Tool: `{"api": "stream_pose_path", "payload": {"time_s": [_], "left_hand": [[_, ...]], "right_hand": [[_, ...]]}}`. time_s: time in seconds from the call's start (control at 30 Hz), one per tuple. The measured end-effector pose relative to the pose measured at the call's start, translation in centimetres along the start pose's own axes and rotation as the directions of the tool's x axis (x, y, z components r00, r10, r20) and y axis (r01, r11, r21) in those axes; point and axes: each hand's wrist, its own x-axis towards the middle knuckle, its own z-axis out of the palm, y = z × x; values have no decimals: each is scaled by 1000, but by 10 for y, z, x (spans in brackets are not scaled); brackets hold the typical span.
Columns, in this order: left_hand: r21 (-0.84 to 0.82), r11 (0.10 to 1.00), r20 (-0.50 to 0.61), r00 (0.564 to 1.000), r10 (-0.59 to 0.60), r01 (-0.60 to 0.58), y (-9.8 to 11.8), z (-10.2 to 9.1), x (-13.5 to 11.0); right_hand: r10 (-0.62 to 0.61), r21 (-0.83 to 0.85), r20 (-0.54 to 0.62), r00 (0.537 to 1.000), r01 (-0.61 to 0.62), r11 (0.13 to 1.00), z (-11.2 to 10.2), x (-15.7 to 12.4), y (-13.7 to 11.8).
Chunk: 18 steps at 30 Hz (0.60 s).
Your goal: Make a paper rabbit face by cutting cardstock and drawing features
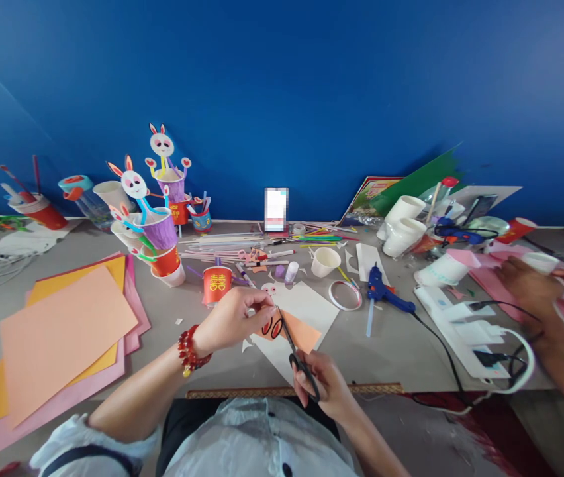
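Observation:
My left hand (pixel 235 319), with a red bead bracelet, pinches the upper left of a piece of orange paper (pixel 304 331). Two red ear shapes (pixel 272 326) outlined in black are drawn on that paper. My right hand (pixel 322 384) grips black-handled scissors (pixel 298 358), whose blades point up and left over the orange paper beside the ear shapes, close to my left fingertips. Whether the blades are apart is hard to see. Beneath lies a white sheet (pixel 319 301). A small round rabbit face (pixel 271 289) lies just beyond my left fingers.
At left lie stacked coloured sheets (pixel 68 331); behind them stand rabbit cup figures (pixel 155 228). A red cup (pixel 217 285) is beside my left hand. To the right are a tape roll (pixel 345 295), a blue glue gun (pixel 386 293), a power strip (pixel 461 338) and another person's hand (pixel 523 281).

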Motion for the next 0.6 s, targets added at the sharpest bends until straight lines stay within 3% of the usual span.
{"api": "stream_pose_path", "payload": {"time_s": [0.23,0.47,0.6], "left_hand": [[-41,999,-36,999,-28,27,-3,6,1],[-380,922,-94,988,-118,74,-18,26,-14],[-454,886,-94,983,-155,96,-31,38,-24]], "right_hand": [[-36,-8,-34,999,36,999,2,0,-2],[-82,77,-137,987,93,993,4,3,6],[-80,104,-145,986,95,990,4,4,7]]}}
